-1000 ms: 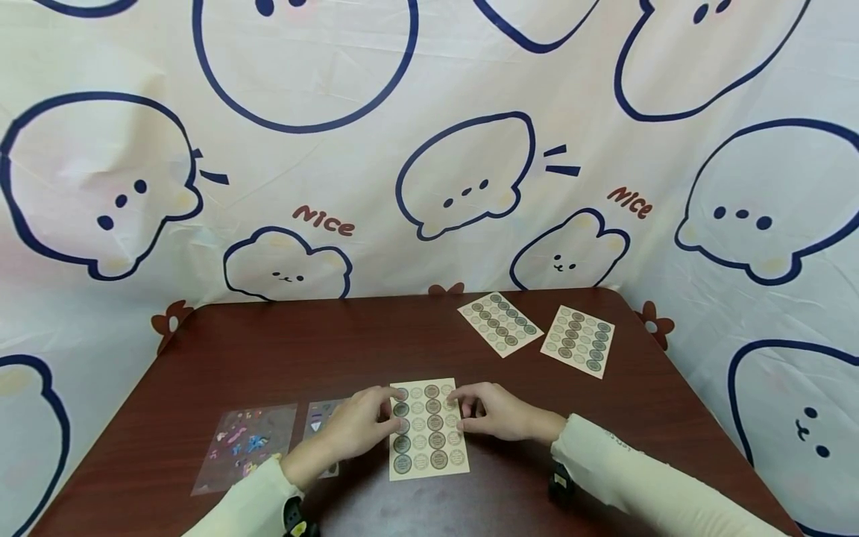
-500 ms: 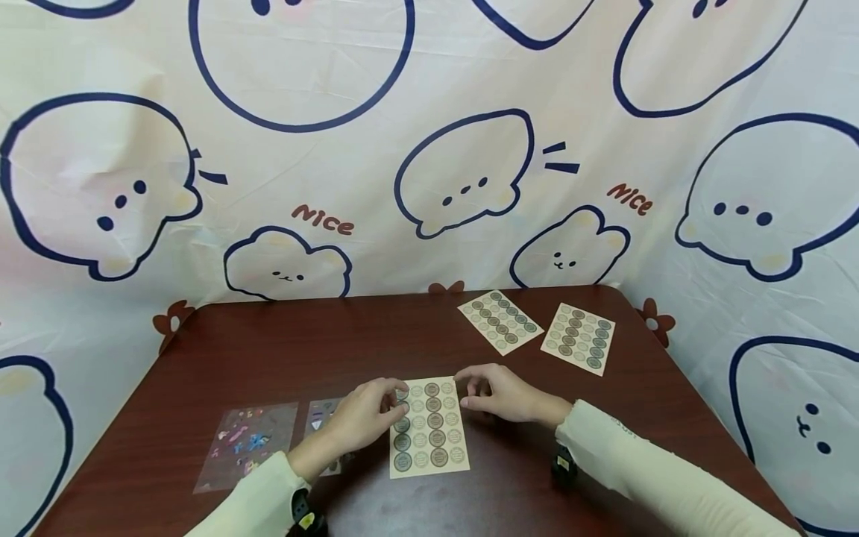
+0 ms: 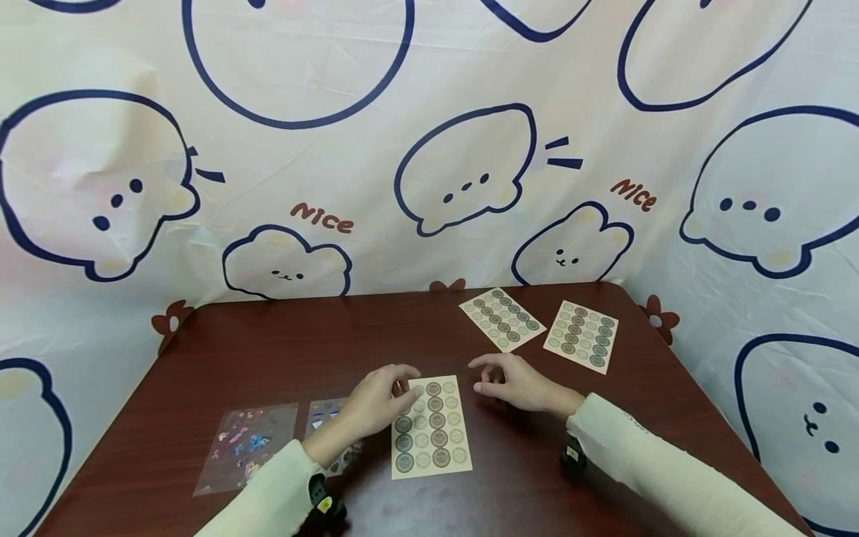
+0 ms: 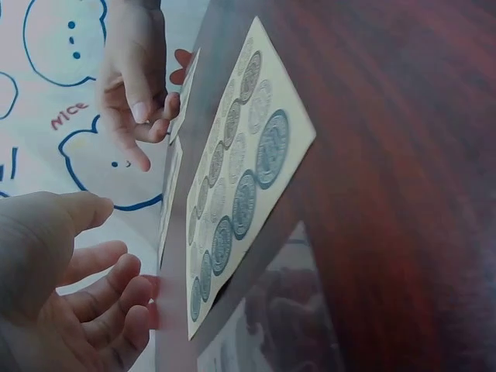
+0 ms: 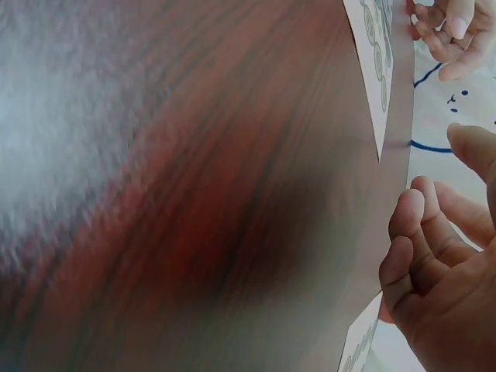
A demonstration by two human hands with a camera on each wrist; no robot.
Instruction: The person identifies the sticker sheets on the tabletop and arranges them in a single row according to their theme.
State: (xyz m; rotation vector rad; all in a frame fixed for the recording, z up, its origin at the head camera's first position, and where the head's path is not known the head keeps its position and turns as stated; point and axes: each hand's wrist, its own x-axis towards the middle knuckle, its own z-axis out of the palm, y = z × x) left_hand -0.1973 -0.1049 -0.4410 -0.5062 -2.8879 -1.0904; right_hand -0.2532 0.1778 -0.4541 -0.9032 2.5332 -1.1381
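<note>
A cream sheet of round stickers [image 3: 431, 429] lies flat on the table in front of the person, its circles in grey, brown and pale columns. The left hand [image 3: 381, 399] hovers over the sheet's upper left corner, fingers loosely bent and holding nothing. To the right of the sheet, the right hand [image 3: 515, 382] is held above the table with relaxed fingers and nothing between them. In the left wrist view, a gap shows between the left hand [image 4: 85, 279] and the sticker sheet [image 4: 240, 163]. The right wrist view shows the right hand [image 5: 446, 263] with bare fingertips.
Two similar sticker sheets [image 3: 503, 319] [image 3: 581, 337] lie at the back right of the dark red table [image 3: 302, 343]. At the left is a clear sheet of colourful stickers [image 3: 244, 447]. Another clear sheet [image 3: 325, 412] is partly under the left forearm.
Both hands have come off the sticker sheet and lifted. The right hand has drifted right and away from its edge; the left has risen slightly. The sheet has stayed on the table.
</note>
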